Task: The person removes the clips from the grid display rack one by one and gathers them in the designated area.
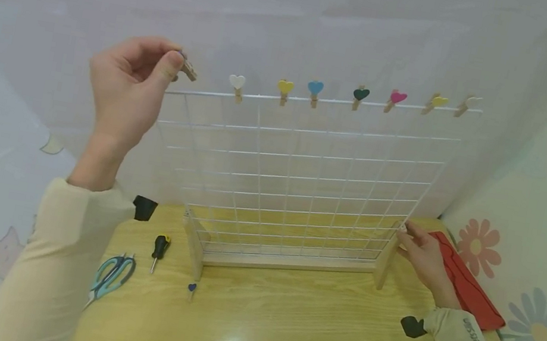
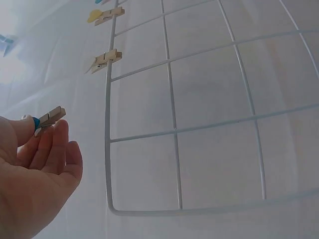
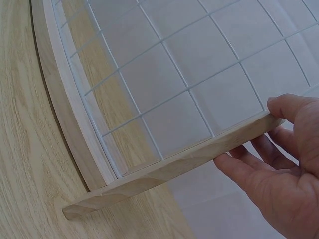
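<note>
My left hand [image 1: 130,86] pinches a small wooden clothespin [image 1: 189,68] between thumb and fingers, close to the left end of a white wire grid's top bar. Blue shows on the clothespin [image 2: 51,116] by the thumb in the left wrist view. Along the top bar of the wire grid [image 1: 287,155] sit several clothespins with hearts, among them a white one [image 1: 236,85] nearest this hand. My right hand [image 1: 424,256] grips the upper end of the wooden side post [image 3: 174,164] of the stand, thumb on one side and fingers on the other.
Left of the stand lie a screwdriver [image 1: 160,249] and teal-handled scissors [image 1: 110,277] on the wooden table [image 1: 279,328]. A clothespin with a dark blue heart [image 1: 191,289] lies near the left post. Something flat and red [image 1: 471,288] lies at the right.
</note>
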The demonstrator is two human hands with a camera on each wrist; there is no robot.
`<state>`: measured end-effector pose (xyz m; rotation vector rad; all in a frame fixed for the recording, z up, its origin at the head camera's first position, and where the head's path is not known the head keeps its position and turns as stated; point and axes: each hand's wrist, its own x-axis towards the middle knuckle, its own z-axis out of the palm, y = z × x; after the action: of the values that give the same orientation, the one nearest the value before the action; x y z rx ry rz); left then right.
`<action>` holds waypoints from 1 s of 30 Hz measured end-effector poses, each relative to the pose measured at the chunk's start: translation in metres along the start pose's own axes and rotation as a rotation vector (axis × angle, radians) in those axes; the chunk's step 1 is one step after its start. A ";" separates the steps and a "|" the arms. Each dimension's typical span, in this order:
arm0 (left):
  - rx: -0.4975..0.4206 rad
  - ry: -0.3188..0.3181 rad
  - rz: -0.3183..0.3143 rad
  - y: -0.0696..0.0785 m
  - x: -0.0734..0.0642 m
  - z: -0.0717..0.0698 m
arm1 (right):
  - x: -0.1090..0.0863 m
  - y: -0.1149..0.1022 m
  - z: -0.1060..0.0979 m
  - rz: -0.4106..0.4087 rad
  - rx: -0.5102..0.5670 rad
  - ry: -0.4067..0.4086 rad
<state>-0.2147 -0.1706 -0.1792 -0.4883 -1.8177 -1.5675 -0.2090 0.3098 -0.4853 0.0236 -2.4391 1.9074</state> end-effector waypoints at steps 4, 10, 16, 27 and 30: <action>-0.198 -0.011 -0.003 -0.008 -0.002 -0.005 | 0.000 0.002 -0.001 -0.007 -0.002 0.004; -0.334 -0.012 -0.055 -0.012 -0.008 -0.016 | 0.000 0.001 0.000 -0.026 0.019 0.011; -0.360 -0.079 -0.158 -0.014 -0.023 -0.027 | 0.001 0.002 0.000 -0.040 0.026 0.009; -0.257 -0.194 -0.222 -0.036 -0.059 -0.039 | 0.004 0.005 -0.001 -0.040 0.006 0.017; -0.204 -0.209 -0.244 -0.046 -0.070 -0.043 | 0.004 0.006 0.000 -0.041 0.015 0.021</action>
<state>-0.1856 -0.2113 -0.2588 -0.5581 -1.9399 -1.9445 -0.2133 0.3109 -0.4907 0.0540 -2.3914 1.8999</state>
